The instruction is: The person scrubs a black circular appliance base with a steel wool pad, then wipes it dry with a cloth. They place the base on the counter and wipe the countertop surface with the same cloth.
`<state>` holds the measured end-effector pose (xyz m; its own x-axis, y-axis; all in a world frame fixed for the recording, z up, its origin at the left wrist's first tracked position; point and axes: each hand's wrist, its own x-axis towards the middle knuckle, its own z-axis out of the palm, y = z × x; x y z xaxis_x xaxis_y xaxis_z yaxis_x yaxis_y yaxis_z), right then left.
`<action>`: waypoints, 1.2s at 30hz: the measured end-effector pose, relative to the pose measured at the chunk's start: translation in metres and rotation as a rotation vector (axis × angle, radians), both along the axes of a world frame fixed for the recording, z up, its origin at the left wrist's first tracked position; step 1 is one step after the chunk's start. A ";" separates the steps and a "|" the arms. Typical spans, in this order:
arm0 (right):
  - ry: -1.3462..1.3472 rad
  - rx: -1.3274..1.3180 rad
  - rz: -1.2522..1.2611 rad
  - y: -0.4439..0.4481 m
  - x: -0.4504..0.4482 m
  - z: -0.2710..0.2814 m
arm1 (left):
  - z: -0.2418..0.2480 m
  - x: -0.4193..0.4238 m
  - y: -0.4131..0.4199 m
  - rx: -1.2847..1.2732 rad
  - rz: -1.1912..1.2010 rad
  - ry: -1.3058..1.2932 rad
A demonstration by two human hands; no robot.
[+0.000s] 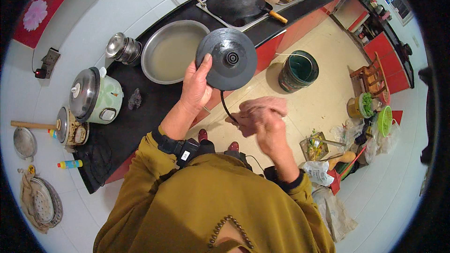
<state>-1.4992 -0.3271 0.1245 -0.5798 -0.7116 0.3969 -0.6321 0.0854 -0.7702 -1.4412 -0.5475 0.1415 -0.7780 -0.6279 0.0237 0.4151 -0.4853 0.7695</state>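
Observation:
My left hand (197, 86) grips the rim of a round black electric kettle base (242, 66), thumb on top. The face with the round central connector is turned up toward me. From its lower edge a black power cord (228, 110) hangs down toward a pink cloth (262, 107). That cloth is bunched in my right hand (272, 131), which is blurred. Whether the cord passes into the cloth is hard to see. Just behind the base, a large metal basin (149, 56) of cloudy water rests on the black countertop (140, 123).
An upturned wok (235, 5) covers part of the sink (293, 1). A green rice cooker (110, 96) and stacked metal bowls (128, 51) stand at left. On the floor are a dark bucket (286, 77), a dustpan (306, 149) with scraps and a wooden chair (372, 80).

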 end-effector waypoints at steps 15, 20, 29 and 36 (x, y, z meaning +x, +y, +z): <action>0.115 0.445 0.285 -0.037 -0.011 0.028 | -0.031 0.009 0.051 0.097 -0.221 -0.077; 0.386 0.223 0.107 -0.050 -0.054 -0.013 | -0.021 0.007 0.054 -0.279 -0.243 -0.058; -0.655 -0.377 -0.118 -0.049 -0.065 -0.038 | -0.005 0.015 0.042 0.043 -0.216 -0.026; -0.100 -0.034 -0.254 -0.042 -0.036 -0.022 | -0.008 0.002 0.039 0.095 -0.097 0.022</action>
